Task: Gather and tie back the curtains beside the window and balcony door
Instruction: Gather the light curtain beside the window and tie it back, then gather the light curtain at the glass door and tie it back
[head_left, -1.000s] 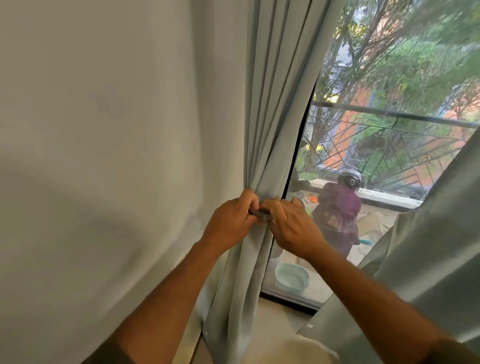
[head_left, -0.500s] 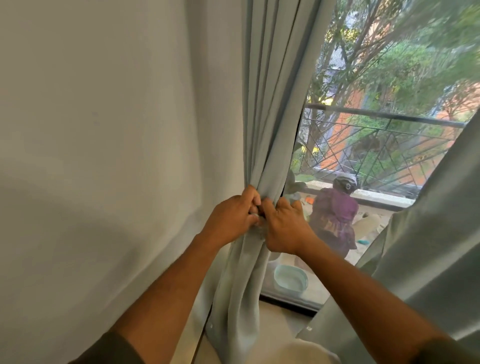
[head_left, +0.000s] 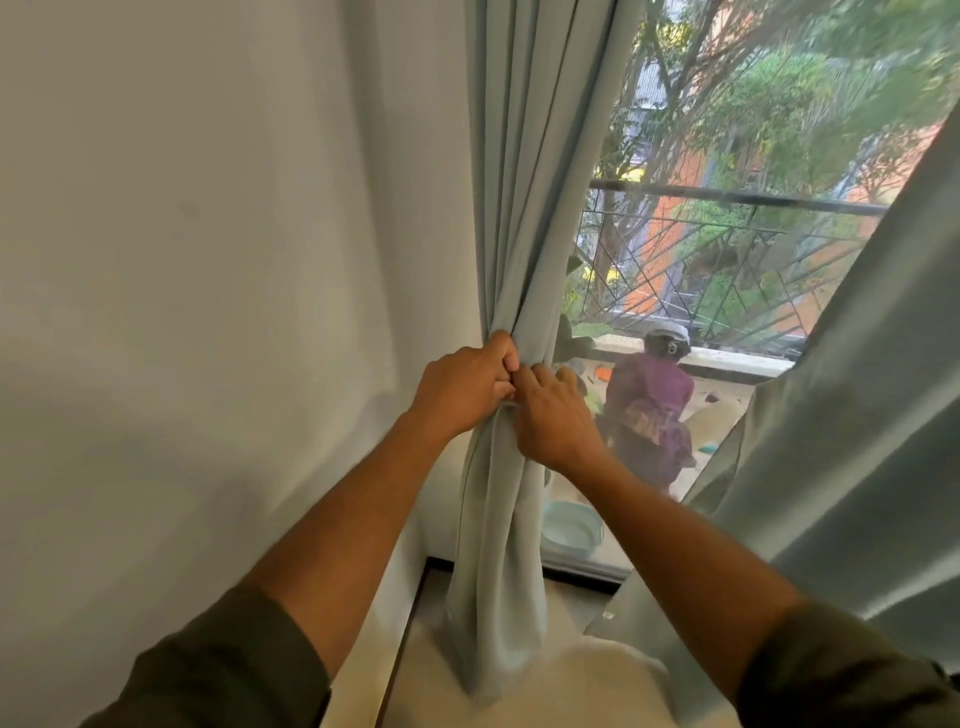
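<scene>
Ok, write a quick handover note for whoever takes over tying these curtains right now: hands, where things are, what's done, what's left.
Left hand: grips the gathered left curtain at its pinched waist, beside the wall.
Right hand: fingers curled on the same bunch, meeting the left hand; whether it holds a tie-back cannot be seen.
Right curtain: hangs loose at the right of the window, untouched.
Done: left curtain gathered into a tight bunch.
Left: fasten the tie round this bunch, then gather and tie the right curtain.

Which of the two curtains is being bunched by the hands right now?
The left curtain by the wall; both hands pinch it. The right curtain hangs untouched.
</scene>
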